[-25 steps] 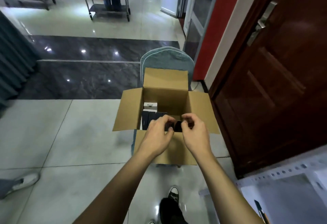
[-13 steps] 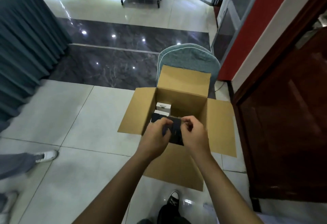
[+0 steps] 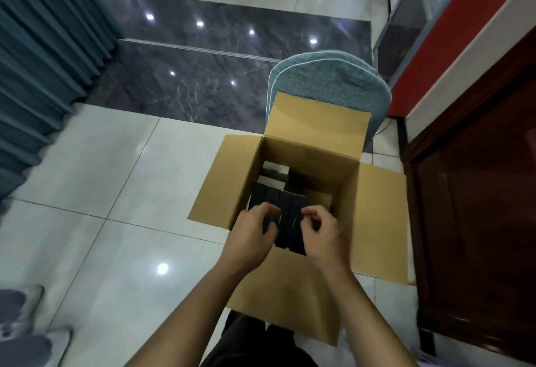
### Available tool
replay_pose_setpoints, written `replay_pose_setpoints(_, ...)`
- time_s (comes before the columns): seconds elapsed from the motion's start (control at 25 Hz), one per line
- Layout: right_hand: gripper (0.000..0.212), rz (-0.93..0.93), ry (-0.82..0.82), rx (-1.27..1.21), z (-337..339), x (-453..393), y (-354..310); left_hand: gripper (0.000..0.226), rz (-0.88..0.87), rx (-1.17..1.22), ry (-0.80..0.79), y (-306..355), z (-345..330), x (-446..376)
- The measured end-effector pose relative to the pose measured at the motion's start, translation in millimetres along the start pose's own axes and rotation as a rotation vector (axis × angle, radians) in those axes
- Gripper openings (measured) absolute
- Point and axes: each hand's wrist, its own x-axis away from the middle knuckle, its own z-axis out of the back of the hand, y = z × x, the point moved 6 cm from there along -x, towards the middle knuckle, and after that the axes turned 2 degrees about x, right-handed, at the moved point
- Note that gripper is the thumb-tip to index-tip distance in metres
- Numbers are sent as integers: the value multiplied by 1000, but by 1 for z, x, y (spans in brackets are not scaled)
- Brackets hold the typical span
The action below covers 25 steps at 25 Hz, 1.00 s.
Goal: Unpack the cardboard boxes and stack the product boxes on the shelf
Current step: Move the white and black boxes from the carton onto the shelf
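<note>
Cardboard box: the open cardboard box point(image 3: 307, 160) sits on a teal-covered chair point(image 3: 333, 76), all four flaps folded outward, the near flap hanging down toward the person.
Dark product boxes: a row of slim dark product boxes point(image 3: 285, 215) stands on end inside the carton along its near-left side, packed side by side and touching.
White product boxes: two white product boxes point(image 3: 275, 173) lie behind the dark row, against the left wall of the carton; the rest of the interior is in shadow and hard to read.
Left hand: the left hand point(image 3: 252, 236) reaches over the near edge, fingers curled round the left side of the dark row, gripping it.
Right hand: the right hand point(image 3: 322, 230) meets the same row from the right, thumb and forefinger apparently pinching the edge of the rightmost dark box, though blur makes the contact uncertain.
Floor: glossy pale tiles with a dark marble band point(image 3: 220, 56) beyond.
Surroundings: a pleated teal curtain point(image 3: 43, 62) at left, a dark wooden door point(image 3: 478, 207) at right, a bystander's grey shoe point(image 3: 26, 326) at lower left.
</note>
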Motion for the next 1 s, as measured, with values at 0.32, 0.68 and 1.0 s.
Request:
replay_pose_setpoints(0.32,23,-128,12,42,-9,-63,10,34,-10,-30,-89,-23,-9,-81)
replay_pose_setpoints(0.68,21,-168,-24,124,-45,-135,43,34,18,-136,-157,-63,-40,-141)
replay_pose_setpoints(1.0,28,-16,-90,326,-77,-228,69,37,57,-342,-80,-91,-71,-214)
